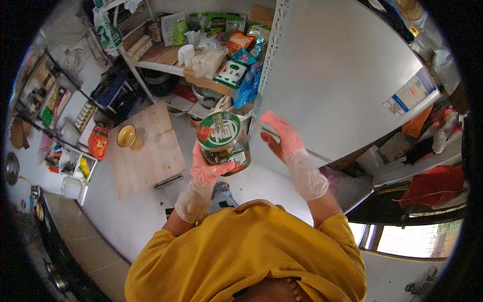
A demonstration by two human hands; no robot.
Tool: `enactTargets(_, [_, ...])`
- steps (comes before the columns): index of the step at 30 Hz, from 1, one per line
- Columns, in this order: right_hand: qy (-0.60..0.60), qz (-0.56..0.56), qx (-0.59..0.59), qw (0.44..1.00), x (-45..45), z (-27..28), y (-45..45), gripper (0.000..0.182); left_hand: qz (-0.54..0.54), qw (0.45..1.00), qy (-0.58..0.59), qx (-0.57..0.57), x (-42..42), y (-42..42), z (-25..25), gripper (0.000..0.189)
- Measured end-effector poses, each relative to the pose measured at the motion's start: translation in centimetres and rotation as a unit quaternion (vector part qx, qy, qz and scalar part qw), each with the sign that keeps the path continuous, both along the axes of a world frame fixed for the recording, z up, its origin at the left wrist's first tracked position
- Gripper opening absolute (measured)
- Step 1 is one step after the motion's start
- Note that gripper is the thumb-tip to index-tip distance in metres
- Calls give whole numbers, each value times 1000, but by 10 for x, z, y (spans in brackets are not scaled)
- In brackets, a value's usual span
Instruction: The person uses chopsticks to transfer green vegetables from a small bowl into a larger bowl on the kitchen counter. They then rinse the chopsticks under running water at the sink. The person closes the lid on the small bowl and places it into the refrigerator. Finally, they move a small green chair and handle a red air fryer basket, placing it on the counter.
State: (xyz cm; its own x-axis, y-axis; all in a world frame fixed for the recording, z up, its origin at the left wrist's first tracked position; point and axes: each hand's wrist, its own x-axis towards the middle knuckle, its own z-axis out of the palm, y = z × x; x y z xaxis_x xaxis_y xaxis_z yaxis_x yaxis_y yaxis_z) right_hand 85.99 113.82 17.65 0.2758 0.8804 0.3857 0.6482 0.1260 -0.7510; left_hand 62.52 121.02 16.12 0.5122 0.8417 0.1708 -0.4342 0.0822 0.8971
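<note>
A large clear plastic jar (228,145) is held up in front of me, tilted so that its green printed lid (219,130) faces the camera. My left hand (208,166), in a pink-palmed glove with a clear cuff, grips the jar around its lower left side. Its dark contents cannot be made out, and a label bearing writing sits low on its side. To the right of the jar, my right hand (283,139) wears a matching glove. Nothing is in that hand; its fingers are spread apart, in front of the large pale metal cabinet door.
A low wooden table (147,158) at the left bears a yellow bowl (126,136). Behind the jar, a shelf rack (162,68) carries several food packets and white containers. The large pale metal cabinet (324,75) stands close on the right. A dark counter edge (53,241) runs along the lower left.
</note>
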Motion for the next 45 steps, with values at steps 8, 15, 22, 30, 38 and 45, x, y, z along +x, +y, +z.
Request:
enactTargets(8, [-722,-145,-68,673,82,75,138,33,-17,1000,12,19,27,127,-9,97])
enactTargets(15, [-670,-103,-325,659,85,72,186,17,-69,997,-38,10,38,170,9,99])
enactTargets(22, [-646,-140,-340,669,66,86,191,16,-57,998,-20,5,34,165,15,96])
enactTargets(30, [-643,-86,-312,695,19,81,142,16,-28,1000,-12,1,26,139,11,99])
enactTargets(38, [-410,65,104,904,-47,76,2,25,-56,997,-40,-31,24,95,27,99])
enactTargets(45, [-43,-179,-48,982,-82,57,-138,19,-95,994,-40,-19,44,72,8,101])
